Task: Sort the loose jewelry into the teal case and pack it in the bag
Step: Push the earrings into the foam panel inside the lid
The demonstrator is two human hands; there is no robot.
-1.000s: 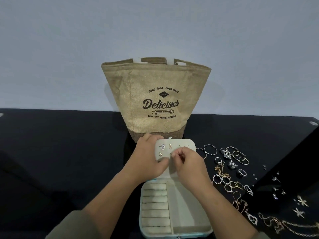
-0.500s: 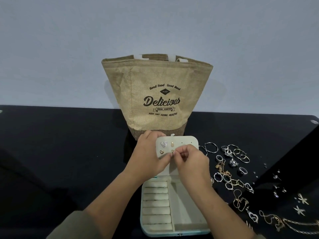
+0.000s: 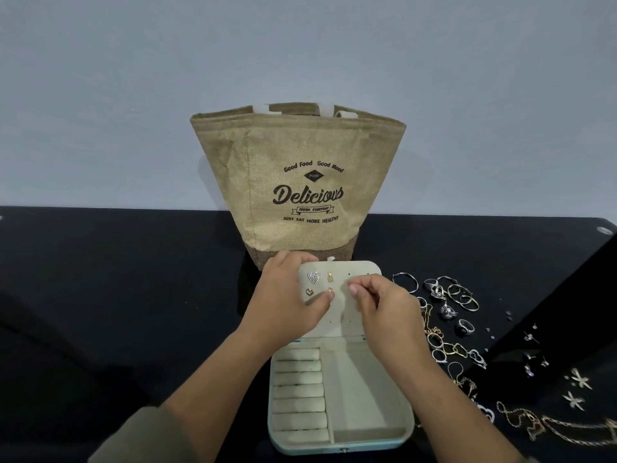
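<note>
**A:** What's diff vs half a sec ago?

**B:** L hand (image 3: 283,302) is the same and hasn't left the lid panel (image 3: 354,315). The R hand (image 3: 390,312) is what moved. Its tips were right against the L thumb at the lower gold stud (image 3: 330,290), and now they've slid off to the right, apart from it. The stud sits in the panel on its own, so prob seated. That makes 4 studs, 2 rows of 2, on the left cols.

**A:** Hands, L to R?

**B:** L grips the panel's left edge, thumb on the front just below that stud, fingers behind. R is curled, thumb + index tips pinched narrow in front of the empty holes. Can't tell if anything's in the pinch, too small.

**A:** Case etc?

**B:** The teal case (image 3: 340,447) is open on the table (image 3: 117,295), lid up, w/ nothing showing in the ring rolls or trays. The bag (image 3: 300,182) stands just behind it. Most of the loose jewelry (image 3: 447,315) is spread to the right of the case, so it's early w/ lots left.
</note>
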